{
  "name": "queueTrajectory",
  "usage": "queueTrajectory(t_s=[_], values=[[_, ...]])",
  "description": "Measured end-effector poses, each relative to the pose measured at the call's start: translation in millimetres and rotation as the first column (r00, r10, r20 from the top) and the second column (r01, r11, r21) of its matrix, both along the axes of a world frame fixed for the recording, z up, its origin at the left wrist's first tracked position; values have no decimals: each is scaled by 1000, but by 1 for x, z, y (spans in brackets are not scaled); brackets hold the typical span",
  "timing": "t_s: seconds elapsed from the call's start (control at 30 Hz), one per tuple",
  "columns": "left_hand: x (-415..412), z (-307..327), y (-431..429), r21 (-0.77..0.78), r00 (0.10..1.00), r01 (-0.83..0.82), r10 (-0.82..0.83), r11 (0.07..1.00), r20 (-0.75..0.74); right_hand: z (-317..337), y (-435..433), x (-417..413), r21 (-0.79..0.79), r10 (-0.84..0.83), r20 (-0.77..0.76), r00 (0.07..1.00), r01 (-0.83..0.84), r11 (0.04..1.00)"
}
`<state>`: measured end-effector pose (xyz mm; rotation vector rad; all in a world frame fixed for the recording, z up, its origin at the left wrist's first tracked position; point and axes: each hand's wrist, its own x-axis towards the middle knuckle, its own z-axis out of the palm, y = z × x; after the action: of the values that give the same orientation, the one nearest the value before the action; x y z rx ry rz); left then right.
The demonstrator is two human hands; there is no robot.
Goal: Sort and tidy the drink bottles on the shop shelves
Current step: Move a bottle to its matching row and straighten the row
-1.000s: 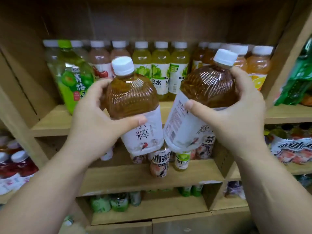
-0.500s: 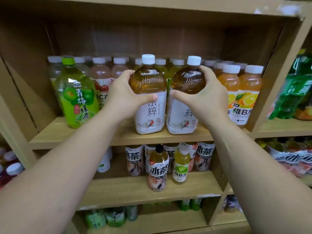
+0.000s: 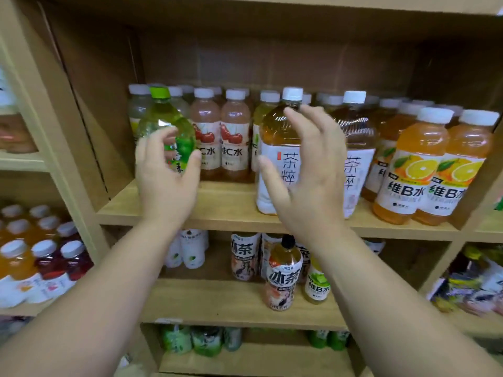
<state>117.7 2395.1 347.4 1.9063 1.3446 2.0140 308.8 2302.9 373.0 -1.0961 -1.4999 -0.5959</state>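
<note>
Two large brown tea bottles with white caps and white labels stand upright side by side on the upper shelf, the left tea bottle and the right tea bottle. My right hand hovers in front of them with its fingers spread, holding nothing. A large green tea bottle with a green cap stands at the shelf's left end. My left hand is in front of its label, fingers loosely curved; I cannot tell whether it touches the bottle.
Pink drink bottles fill the row behind, and orange drink bottles stand at the shelf's right end. The shelf below holds a tea bottle and smaller bottles. Red and orange bottles sit in the left bay.
Both hands have let go of the two brown tea bottles, which now stand on the shelf. My left hand moved left to the green bottle; my right hand drew back and opened.
</note>
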Motion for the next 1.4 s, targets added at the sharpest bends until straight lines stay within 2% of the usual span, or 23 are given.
queueTrajectory(t_s=[0.03,0.1,0.13,0.2,0.23,0.3,0.4,0.43,0.5,0.57,0.63,0.7,0.77,0.87,0.97,1.03,1.17,1.3,1.4], values=[[-15,-5,8,7,995,-94,94,995,39,-3,9,-16,-61,138,-7,990,-138,989],[-39,-12,28,-124,975,-200,210,972,75,-6,33,-47,-288,302,-134,944,-329,899],[-46,-14,37,-241,978,-181,200,954,57,-6,44,-60,-411,315,-223,923,-382,828],[-54,-18,50,-440,998,-28,47,898,32,-8,70,-77,-575,273,-395,877,-468,672],[-55,-19,56,-486,998,62,-41,872,54,-8,82,-82,-615,239,-462,854,-502,608],[-59,-19,64,-499,988,147,-108,854,107,-9,102,-89,-657,175,-535,827,-537,529],[-63,-13,67,-495,992,125,-106,860,66,-14,117,-95,-648,175,-629,757,-636,419],[-65,-12,65,-491,994,108,-102,864,40,-15,117,-96,-636,191,-646,740,-659,401],[-66,-12,53,-476,993,118,-115,871,36,-16,111,-96,-610,208,-649,732,-664,433],[-69,-13,32,-469,979,202,-183,860,86,-14,98,-92,-569,242,-643,727,-664,484],[-73,-15,5,-460,951,309,-279,832,134,-12,79,-86,-554,294,-623,725,-674,488],[-75,-17,-23,-446,926,377,-348,812,150,-11,54,-76,-548,363,-612,703,-707,446],[-77,-19,-51,-419,889,455,-425,786,168,-11,23,-62,-542,419,-632,652,-759,362],[-79,-31,-81,-435,851,499,-518,750,83,-17,-14,-40,-624,461,-562,687,-717,309],[-71,-59,-96,-505,834,491,-551,710,37,-39,-36,-22,-634,474,-553,685,-715,294],[-60,-85,-106,-551,832,483,-554,681,44,-66,-50,-12,-648,443,-549,709,-696,311],[-30,-154,-125,-674,781,519,-612,526,124,-145,-71,10,-683,305,-600,739,-672,285],[-3,-235,-141,-791,806,443,-574,422,146,-231,-87,34,-757,165,-600,783,-622,200],[16,-299,-155,-844,803,468,-526,263,281,-298,-96,52,-770,64,-628,775,-632,87]])
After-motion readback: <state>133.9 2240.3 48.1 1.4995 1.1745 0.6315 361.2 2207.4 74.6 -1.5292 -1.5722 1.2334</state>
